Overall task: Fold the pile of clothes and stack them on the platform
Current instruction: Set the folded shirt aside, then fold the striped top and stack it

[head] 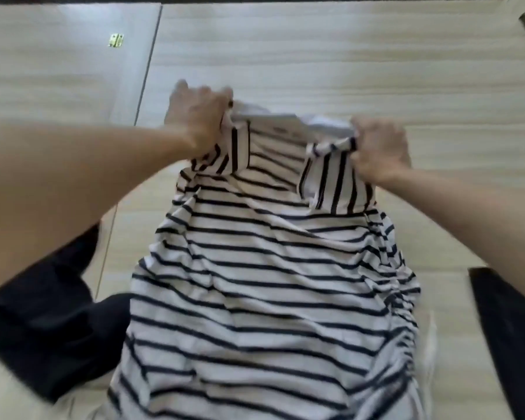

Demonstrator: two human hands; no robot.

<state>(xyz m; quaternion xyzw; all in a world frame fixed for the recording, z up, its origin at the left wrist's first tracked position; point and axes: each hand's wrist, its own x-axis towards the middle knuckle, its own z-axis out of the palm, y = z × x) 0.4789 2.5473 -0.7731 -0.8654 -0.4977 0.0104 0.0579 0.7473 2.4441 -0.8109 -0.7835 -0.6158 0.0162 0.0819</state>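
A white shirt with dark navy stripes (264,283) lies stretched from the bottom of the view up to the middle, wrinkled along its right side. My left hand (197,116) grips its far left shoulder corner, and my right hand (379,147) grips the far right shoulder corner. Both sleeves are folded inward over the body. The white inside of the collar with a label (282,121) shows between my hands. The shirt rests on a pale wood-grain platform (331,56).
Dark clothing (52,322) lies at the lower left beside the shirt, and another dark piece (509,328) at the lower right edge. A seam (149,56) splits the platform from a left panel carrying a small brass hinge (116,40).
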